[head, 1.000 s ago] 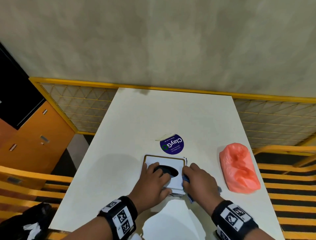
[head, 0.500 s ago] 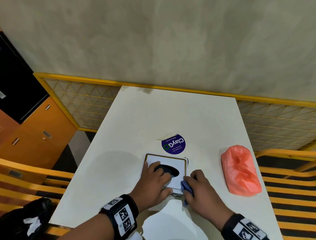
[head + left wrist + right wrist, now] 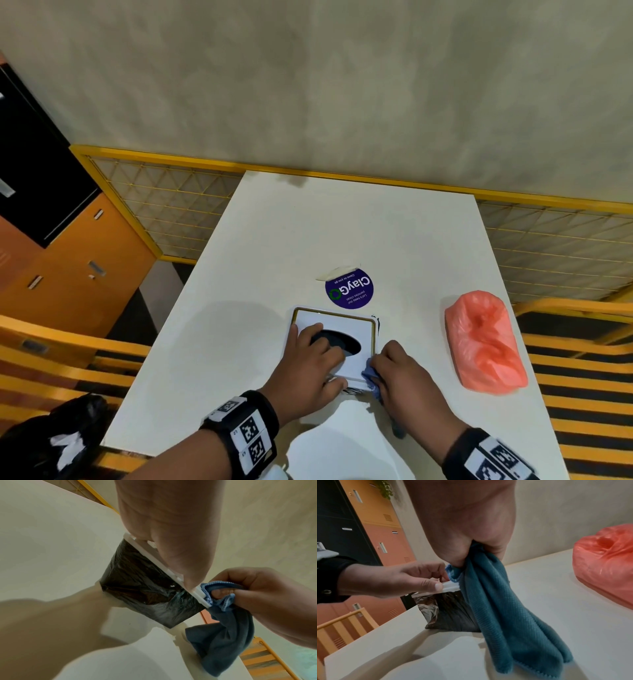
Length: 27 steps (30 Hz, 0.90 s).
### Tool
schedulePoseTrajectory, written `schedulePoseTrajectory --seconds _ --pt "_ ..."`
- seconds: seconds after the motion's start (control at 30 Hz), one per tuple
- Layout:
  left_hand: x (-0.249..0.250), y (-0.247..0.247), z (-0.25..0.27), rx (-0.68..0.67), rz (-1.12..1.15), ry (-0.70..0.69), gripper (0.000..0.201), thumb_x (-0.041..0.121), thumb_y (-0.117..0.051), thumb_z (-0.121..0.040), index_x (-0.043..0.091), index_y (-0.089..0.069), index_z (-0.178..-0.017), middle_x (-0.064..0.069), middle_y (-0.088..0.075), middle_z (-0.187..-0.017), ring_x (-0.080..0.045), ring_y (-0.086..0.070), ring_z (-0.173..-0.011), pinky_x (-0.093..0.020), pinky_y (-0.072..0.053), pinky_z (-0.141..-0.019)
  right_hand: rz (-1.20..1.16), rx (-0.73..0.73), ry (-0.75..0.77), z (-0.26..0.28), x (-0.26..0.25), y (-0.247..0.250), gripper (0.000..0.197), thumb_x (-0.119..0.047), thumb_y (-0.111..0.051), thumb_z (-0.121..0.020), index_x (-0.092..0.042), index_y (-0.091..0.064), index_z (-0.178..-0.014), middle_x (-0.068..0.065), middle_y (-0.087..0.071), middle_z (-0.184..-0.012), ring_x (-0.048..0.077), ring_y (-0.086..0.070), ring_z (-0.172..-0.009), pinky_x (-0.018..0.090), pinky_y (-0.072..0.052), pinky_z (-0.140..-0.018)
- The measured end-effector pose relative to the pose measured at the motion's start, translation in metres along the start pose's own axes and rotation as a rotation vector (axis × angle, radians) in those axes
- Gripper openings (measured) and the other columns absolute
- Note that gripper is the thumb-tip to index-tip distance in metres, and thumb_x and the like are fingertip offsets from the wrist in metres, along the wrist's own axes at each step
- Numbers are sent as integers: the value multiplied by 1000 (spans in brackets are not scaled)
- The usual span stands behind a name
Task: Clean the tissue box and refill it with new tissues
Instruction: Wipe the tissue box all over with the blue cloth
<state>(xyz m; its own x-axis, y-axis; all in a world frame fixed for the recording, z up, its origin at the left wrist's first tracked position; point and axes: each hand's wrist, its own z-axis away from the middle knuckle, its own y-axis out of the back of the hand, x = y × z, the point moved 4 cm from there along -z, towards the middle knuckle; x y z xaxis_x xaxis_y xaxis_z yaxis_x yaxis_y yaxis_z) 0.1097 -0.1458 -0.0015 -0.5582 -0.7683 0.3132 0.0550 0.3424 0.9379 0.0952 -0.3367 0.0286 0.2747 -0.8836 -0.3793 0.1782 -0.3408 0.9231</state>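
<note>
The tissue box (image 3: pixel 346 325) stands near the front of the white table (image 3: pixel 342 233). It has a white lid with a gold border, an oval opening and dark shiny sides (image 3: pixel 145 591). My left hand (image 3: pixel 311 363) grips the lid, fingers curled at the opening and thumb on the near edge (image 3: pixel 438 586). My right hand (image 3: pixel 404 373) holds a bunched blue cloth (image 3: pixel 371 378) against the lid's near right corner. The rest of the cloth (image 3: pixel 505 615) hangs down to the table.
A round purple sticker (image 3: pixel 349 289) lies just behind the box. A red plastic bag (image 3: pixel 483 346) sits to the right. A white sheet (image 3: pixel 335 442) lies at the front edge. Yellow chairs flank the table, and a black bag (image 3: pixel 51 442) is at lower left.
My right hand has slid the cloth a little along the box's right side toward its near right corner. The left hand keeps its hold on the lid.
</note>
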Motion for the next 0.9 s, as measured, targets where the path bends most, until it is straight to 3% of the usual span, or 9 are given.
schedulePoseTrajectory --seconds 0.13,0.37,0.5,0.67,0.9 --pt "1 -1 -1 49 2 -9 29 50 -60 -81 24 -61 -94 4 -59 -90 -37 -55 -126 -65 -43 -100 69 -21 -32 -9 7 -3 18 -14 -73 -70 -22 -62 -82 -2 -48 -84 18 -51 -57 25 -33 -46" --pt "1 -4 -2 87 -3 0 30 52 -61 -80 25 -61 -94 4 -60 -91 -37 -58 -123 -68 -46 -98 33 60 -117 -71 23 16 12 -3 -66 -72 -10 -61 -80 9 -52 -84 32 -55 -59 29 -29 -49" --pt "-2 -5 -1 68 27 1 30 51 -62 -80 26 -59 -96 4 -59 -90 -36 -54 -126 -69 -43 -102 1 72 -37 -50 20 14 9 -6 -65 -73 -14 -59 -73 5 -50 -78 29 -54 -56 29 -29 -46" --pt "-4 -6 1 47 43 -39 30 50 -66 -78 26 -55 -92 6 -53 -85 -32 -49 -131 -64 -36 -109 49 -23 33 -6 14 -3 12 -17 -66 -71 -24 -57 -73 -3 -48 -78 19 -51 -61 30 -36 -46" --pt "-5 -3 -1 -1 60 -63 31 51 -66 -79 25 -56 -93 8 -49 -88 -31 -45 -132 -58 -30 -112 156 -17 -65 -60 30 18 15 -7 -62 -70 -18 -62 -80 -1 -56 -86 25 -55 -71 35 -42 -47"
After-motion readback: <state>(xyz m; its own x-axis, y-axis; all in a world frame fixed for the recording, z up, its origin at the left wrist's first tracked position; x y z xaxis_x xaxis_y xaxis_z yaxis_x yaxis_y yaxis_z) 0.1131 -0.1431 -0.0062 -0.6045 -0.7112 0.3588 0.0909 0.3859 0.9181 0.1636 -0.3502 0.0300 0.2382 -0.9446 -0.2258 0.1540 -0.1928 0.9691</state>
